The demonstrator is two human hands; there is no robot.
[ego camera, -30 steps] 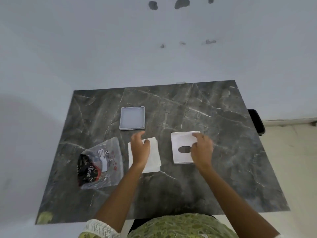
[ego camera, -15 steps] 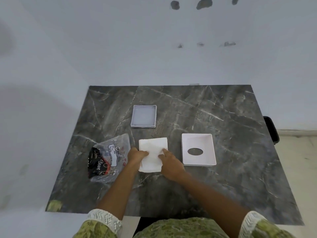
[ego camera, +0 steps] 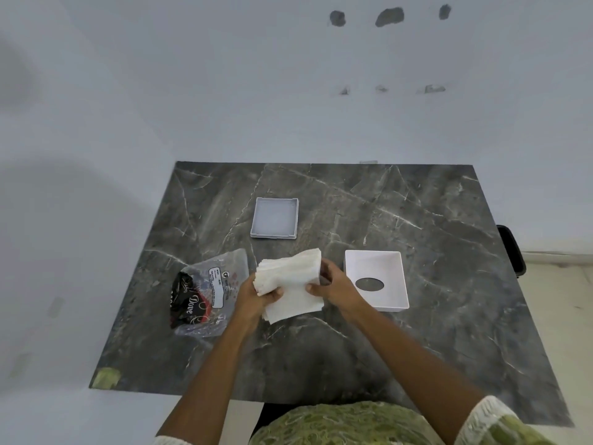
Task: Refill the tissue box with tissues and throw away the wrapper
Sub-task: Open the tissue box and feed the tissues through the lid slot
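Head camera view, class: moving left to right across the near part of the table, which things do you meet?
Plastic wrapper → left hand → tissue stack → right hand → white box part with the oval hole.

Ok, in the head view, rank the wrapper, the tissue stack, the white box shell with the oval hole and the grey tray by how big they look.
1. wrapper, largest, though crumpled.
2. tissue stack and white box shell: too close to rank; the hands lift the stack nearer the camera.
3. grey tray, smallest, but farthest away.
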